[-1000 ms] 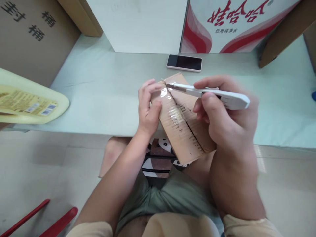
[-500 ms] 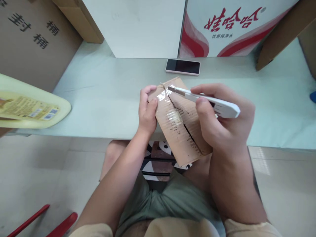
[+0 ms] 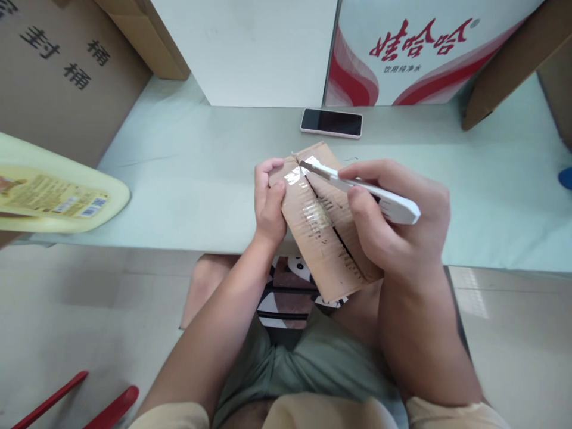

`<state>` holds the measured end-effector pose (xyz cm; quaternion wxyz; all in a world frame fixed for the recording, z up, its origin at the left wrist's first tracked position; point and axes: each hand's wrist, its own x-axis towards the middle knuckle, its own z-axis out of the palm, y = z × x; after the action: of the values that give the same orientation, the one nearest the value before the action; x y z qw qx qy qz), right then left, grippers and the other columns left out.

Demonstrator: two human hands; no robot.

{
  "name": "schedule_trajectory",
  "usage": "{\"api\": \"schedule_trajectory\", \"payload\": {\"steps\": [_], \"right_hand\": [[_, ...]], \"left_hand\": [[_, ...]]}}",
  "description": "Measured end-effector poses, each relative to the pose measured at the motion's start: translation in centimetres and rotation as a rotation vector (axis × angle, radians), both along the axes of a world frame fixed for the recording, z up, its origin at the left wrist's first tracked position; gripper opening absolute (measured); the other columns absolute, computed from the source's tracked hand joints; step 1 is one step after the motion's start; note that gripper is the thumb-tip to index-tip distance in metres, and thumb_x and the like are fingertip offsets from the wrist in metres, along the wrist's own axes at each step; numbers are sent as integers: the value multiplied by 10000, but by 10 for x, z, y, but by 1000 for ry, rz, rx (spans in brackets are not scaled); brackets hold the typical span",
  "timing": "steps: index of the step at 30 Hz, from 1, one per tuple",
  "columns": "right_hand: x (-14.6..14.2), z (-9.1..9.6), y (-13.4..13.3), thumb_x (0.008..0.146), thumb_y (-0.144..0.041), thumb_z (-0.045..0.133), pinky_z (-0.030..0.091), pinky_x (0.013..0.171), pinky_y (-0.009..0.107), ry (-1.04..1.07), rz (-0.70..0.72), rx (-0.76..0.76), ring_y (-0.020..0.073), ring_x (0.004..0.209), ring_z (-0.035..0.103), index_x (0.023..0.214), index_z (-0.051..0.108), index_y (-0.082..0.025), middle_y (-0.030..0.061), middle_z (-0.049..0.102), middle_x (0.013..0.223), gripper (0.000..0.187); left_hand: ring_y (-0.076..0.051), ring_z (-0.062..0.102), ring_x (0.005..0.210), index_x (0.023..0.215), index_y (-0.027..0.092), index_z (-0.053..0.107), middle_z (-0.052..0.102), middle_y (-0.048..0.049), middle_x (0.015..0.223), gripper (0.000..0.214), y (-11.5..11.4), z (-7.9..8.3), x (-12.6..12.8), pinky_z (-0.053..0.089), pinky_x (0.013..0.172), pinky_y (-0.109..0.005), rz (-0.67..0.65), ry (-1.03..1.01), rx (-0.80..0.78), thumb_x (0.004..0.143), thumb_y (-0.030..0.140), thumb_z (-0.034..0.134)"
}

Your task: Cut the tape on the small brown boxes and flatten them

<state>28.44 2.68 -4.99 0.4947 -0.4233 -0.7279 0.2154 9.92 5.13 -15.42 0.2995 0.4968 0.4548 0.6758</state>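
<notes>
A small brown cardboard box (image 3: 308, 238) lies tilted across the table's front edge, part of it over my lap. Along its top runs a dark seam with strips of shiny clear tape at the far end and middle. My left hand (image 3: 270, 199) grips the box's far left corner, thumb on top. In my right hand (image 3: 397, 214) is a white utility knife (image 3: 379, 199), pinched between thumb and fingers. Its blade tip meets the tape at the far end of the seam. How deep the blade sits, I cannot tell.
Beyond the box lies a phone (image 3: 331, 123) on the pale green tablecloth (image 3: 214, 179). White cartons (image 3: 268, 53) stand behind it. At the left are a yellow bottle (image 3: 58, 190) and a large cardboard box (image 3: 67, 77); a brown cardboard panel (image 3: 509, 71) stands at the right.
The knife and my right hand have moved slightly left and down, bringing the blade tip to the seam's far end. My left hand keeps its grip on the box.
</notes>
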Motion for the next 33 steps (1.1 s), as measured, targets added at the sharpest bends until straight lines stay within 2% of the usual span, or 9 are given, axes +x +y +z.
{"api": "schedule_trajectory", "payload": {"steps": [5,10,16,21,25,27,29,31,33], "right_hand": [[0,2,0,928,-204,578,608,742,347,-63,16,-53,196,745,728,952,755,-224,30,763,832,181],[1,5,-2,906,-179,554,567,656,325,-82,0,-37,171,638,663,901,734,-227,16,713,740,187],[0,5,0,881,-175,551,548,662,316,-102,19,-83,162,632,635,896,733,-222,3,675,698,188],[1,3,-4,797,-156,544,426,519,277,55,-55,-10,110,489,468,724,698,-216,-34,581,579,181],[-5,1,-4,716,-152,521,279,462,291,263,-265,144,108,461,397,620,642,-213,-29,513,527,166],[-9,0,-1,718,-181,499,257,465,316,347,-393,160,124,455,407,663,632,-223,-21,492,544,150],[-13,0,2,761,-205,491,252,448,324,427,-428,181,121,436,400,735,617,-231,-28,453,579,132],[-13,0,4,862,-218,476,289,431,306,443,-414,181,107,452,431,852,620,-228,-25,471,667,145],[-11,0,4,976,-236,444,376,449,270,396,-425,162,107,578,554,982,621,-233,11,576,880,178]], "left_hand": [[-267,618,1145,1185,268,651,657,-61,1189,468,-1,1,0,495,1047,-414,6,16,22,918,652,667],[-280,609,1157,1169,268,643,639,-63,1166,485,-2,4,0,486,1067,-428,23,30,-4,917,684,651],[-272,602,1109,1138,267,644,642,-61,1159,471,-1,2,1,497,1024,-410,38,50,4,916,682,641],[-265,608,1117,1162,256,648,648,-62,1171,469,-1,1,3,494,1019,-408,16,8,26,919,657,660],[-271,606,1134,1164,266,647,647,-62,1184,532,2,-3,-2,492,1044,-428,4,9,-25,882,716,674],[-291,596,1195,1202,286,628,638,-68,1238,598,3,-3,-5,473,1098,-465,11,24,-73,845,761,689],[-313,571,1278,1280,319,589,611,-76,1327,630,-4,3,-4,442,1153,-513,84,66,-102,845,763,691],[-335,524,1373,1359,352,550,566,-89,1414,617,-21,16,1,396,1204,-561,191,179,-89,883,726,671],[-387,432,1487,1387,340,559,522,-117,1463,606,-47,32,13,329,1252,-627,163,397,-62,891,663,689]]}}
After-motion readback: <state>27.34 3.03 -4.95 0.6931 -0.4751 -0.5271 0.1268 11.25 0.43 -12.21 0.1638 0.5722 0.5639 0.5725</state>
